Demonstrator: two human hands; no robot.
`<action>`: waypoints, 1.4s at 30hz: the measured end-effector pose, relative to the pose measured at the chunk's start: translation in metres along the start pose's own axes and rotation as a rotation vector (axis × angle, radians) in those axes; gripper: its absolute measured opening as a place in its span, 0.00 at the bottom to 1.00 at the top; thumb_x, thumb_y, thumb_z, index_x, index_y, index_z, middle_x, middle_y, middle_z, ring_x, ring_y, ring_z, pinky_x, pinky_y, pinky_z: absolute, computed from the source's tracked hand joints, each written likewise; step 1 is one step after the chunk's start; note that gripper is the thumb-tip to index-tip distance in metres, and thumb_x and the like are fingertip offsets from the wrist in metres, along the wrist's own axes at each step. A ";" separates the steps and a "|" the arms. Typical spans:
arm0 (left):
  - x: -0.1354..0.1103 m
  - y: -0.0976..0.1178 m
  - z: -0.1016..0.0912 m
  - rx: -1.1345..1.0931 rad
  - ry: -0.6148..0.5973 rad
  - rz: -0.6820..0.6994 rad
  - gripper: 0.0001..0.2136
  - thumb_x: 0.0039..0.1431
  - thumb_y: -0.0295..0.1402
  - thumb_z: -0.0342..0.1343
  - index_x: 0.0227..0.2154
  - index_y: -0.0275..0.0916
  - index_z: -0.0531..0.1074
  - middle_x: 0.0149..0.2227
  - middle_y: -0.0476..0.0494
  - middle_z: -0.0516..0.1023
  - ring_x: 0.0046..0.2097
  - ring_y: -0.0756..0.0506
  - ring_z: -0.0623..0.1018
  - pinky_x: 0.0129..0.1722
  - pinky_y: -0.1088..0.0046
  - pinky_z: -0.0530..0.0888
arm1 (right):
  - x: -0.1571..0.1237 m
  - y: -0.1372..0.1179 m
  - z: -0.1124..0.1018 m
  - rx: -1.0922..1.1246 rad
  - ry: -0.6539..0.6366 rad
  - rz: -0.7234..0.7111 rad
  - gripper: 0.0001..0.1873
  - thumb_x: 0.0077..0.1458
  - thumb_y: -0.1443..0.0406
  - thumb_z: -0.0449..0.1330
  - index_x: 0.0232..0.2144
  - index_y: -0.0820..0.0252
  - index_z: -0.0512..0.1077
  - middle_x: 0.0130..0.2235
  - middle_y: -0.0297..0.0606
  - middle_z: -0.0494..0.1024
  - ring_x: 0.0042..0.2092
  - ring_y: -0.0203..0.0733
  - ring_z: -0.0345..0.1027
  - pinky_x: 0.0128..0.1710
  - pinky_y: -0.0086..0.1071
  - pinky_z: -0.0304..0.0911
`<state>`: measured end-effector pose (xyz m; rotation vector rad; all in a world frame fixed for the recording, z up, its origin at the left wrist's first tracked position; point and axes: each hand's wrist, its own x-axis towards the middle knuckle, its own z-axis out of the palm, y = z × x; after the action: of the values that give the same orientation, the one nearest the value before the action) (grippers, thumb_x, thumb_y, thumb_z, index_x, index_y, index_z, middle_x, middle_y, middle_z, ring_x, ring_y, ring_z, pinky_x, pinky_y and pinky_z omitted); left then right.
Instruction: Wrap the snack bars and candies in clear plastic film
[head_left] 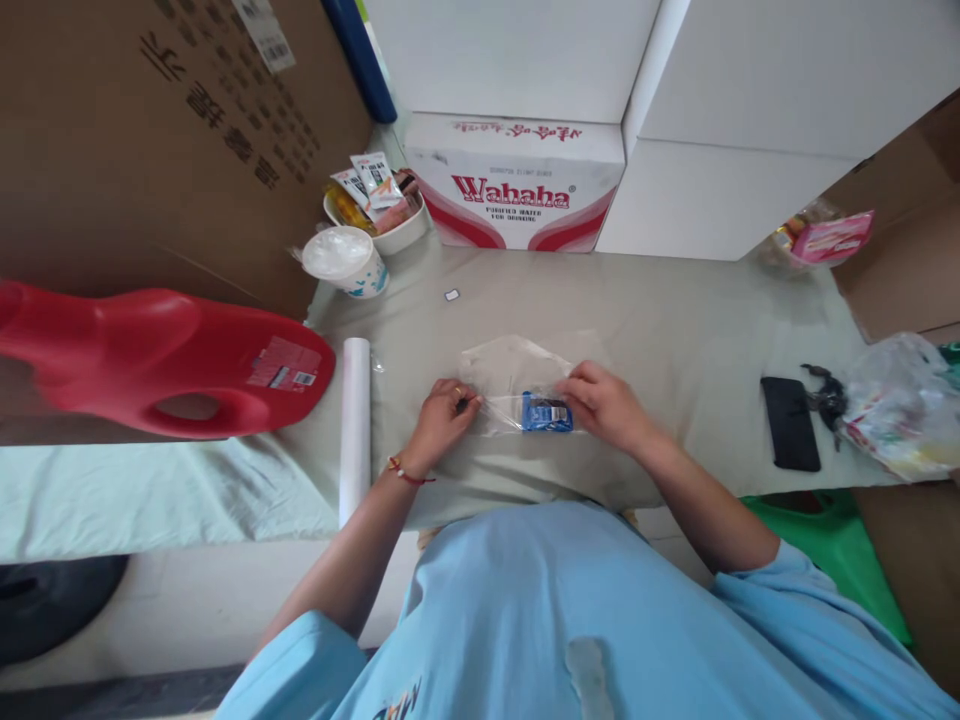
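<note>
A small blue packet (546,413) with a printed label lies at the middle of the cloth-covered table, on or inside a clear plastic sheet or bag (506,362); I cannot tell which. My left hand (445,416) is closed at the plastic's left edge, thumb and fingers pinched together. A small dark spot shows by those fingertips, too small to name. At the other side, my right hand (602,403) pinches the plastic just above and right of the blue packet.
A white roll (355,430) and a red jug (180,365) lie to the left. Behind them stand a paper cup (347,262) and a bowl of sachets (397,232). A Wahaha carton (517,190) stands at the back. To the right are a black phone (790,423) and a plastic bag (904,400).
</note>
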<state>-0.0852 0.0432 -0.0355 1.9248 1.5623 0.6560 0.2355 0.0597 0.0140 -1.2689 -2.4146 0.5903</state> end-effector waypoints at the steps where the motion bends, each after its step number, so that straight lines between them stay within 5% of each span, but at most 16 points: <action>1: 0.000 -0.002 0.000 0.000 0.007 -0.004 0.13 0.68 0.42 0.52 0.29 0.42 0.73 0.32 0.44 0.76 0.42 0.41 0.74 0.48 0.61 0.72 | 0.003 -0.006 0.007 0.050 -0.047 -0.042 0.15 0.71 0.62 0.56 0.52 0.53 0.80 0.47 0.44 0.77 0.43 0.43 0.71 0.43 0.33 0.65; 5: -0.006 0.001 -0.008 0.077 0.246 -0.079 0.11 0.68 0.40 0.52 0.34 0.41 0.75 0.36 0.41 0.77 0.45 0.38 0.74 0.51 0.56 0.73 | 0.014 -0.014 0.036 0.093 -0.171 -0.023 0.13 0.70 0.60 0.59 0.51 0.50 0.82 0.46 0.43 0.76 0.38 0.40 0.70 0.39 0.32 0.64; 9: -0.028 0.039 -0.012 0.216 0.552 -0.057 0.09 0.71 0.35 0.53 0.43 0.40 0.77 0.45 0.35 0.77 0.52 0.35 0.74 0.58 0.49 0.72 | 0.017 -0.012 0.044 0.100 -0.165 0.018 0.14 0.71 0.58 0.58 0.52 0.49 0.82 0.47 0.42 0.77 0.38 0.39 0.70 0.38 0.31 0.65; 13: -0.038 0.084 0.019 0.070 0.227 0.374 0.14 0.70 0.28 0.51 0.54 0.44 0.75 0.50 0.39 0.81 0.56 0.40 0.77 0.60 0.54 0.74 | 0.018 -0.013 0.041 0.160 -0.169 0.027 0.15 0.70 0.61 0.58 0.53 0.50 0.82 0.46 0.42 0.77 0.40 0.40 0.72 0.41 0.31 0.67; 17: -0.023 0.089 0.062 0.089 0.075 0.379 0.19 0.71 0.24 0.45 0.59 0.39 0.73 0.58 0.34 0.80 0.59 0.41 0.78 0.60 0.57 0.77 | 0.025 0.004 0.030 0.333 -0.236 0.014 0.20 0.67 0.71 0.52 0.51 0.55 0.82 0.40 0.41 0.79 0.43 0.42 0.75 0.48 0.33 0.69; 19: -0.017 0.081 0.073 0.166 0.034 0.341 0.19 0.72 0.24 0.44 0.58 0.38 0.74 0.59 0.34 0.80 0.57 0.41 0.80 0.57 0.59 0.78 | 0.031 0.021 0.020 0.314 -0.154 0.089 0.22 0.66 0.72 0.50 0.51 0.56 0.81 0.41 0.42 0.80 0.45 0.43 0.76 0.51 0.35 0.69; 22: -0.016 0.074 0.074 0.279 -0.025 0.339 0.18 0.73 0.25 0.45 0.58 0.40 0.75 0.61 0.37 0.80 0.57 0.41 0.80 0.54 0.60 0.77 | 0.043 0.047 0.008 0.085 -0.005 0.271 0.20 0.67 0.69 0.53 0.55 0.58 0.79 0.50 0.47 0.79 0.49 0.47 0.75 0.53 0.39 0.68; 26: -0.023 0.080 0.067 0.373 -0.092 0.378 0.18 0.73 0.26 0.48 0.60 0.42 0.73 0.63 0.37 0.78 0.62 0.41 0.78 0.54 0.60 0.75 | 0.051 0.070 0.008 -0.076 -0.075 0.439 0.18 0.61 0.65 0.63 0.53 0.59 0.78 0.50 0.50 0.78 0.44 0.49 0.74 0.45 0.38 0.68; 30: -0.027 0.087 0.067 0.388 -0.111 0.379 0.21 0.73 0.25 0.49 0.65 0.44 0.69 0.65 0.41 0.77 0.65 0.42 0.75 0.55 0.60 0.72 | 0.044 0.083 0.014 -0.029 -0.118 0.421 0.06 0.61 0.66 0.61 0.39 0.57 0.78 0.38 0.42 0.80 0.38 0.43 0.71 0.41 0.34 0.64; 36: -0.027 0.087 0.072 0.379 -0.122 0.374 0.21 0.73 0.26 0.49 0.65 0.47 0.70 0.64 0.43 0.78 0.65 0.42 0.75 0.58 0.57 0.69 | 0.016 0.114 -0.011 0.085 -0.061 0.505 0.08 0.62 0.62 0.59 0.38 0.56 0.78 0.36 0.42 0.81 0.36 0.44 0.72 0.38 0.35 0.64; 42: -0.026 0.089 0.074 0.380 -0.092 0.375 0.20 0.73 0.25 0.49 0.63 0.45 0.71 0.64 0.43 0.78 0.65 0.42 0.75 0.59 0.57 0.67 | 0.029 0.110 -0.021 -0.184 -0.018 0.353 0.17 0.69 0.55 0.57 0.46 0.60 0.79 0.43 0.50 0.81 0.46 0.52 0.72 0.56 0.46 0.62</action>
<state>0.0228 -0.0053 -0.0270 2.5303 1.3516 0.4280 0.3066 0.1443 -0.0208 -1.7956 -2.3162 0.4798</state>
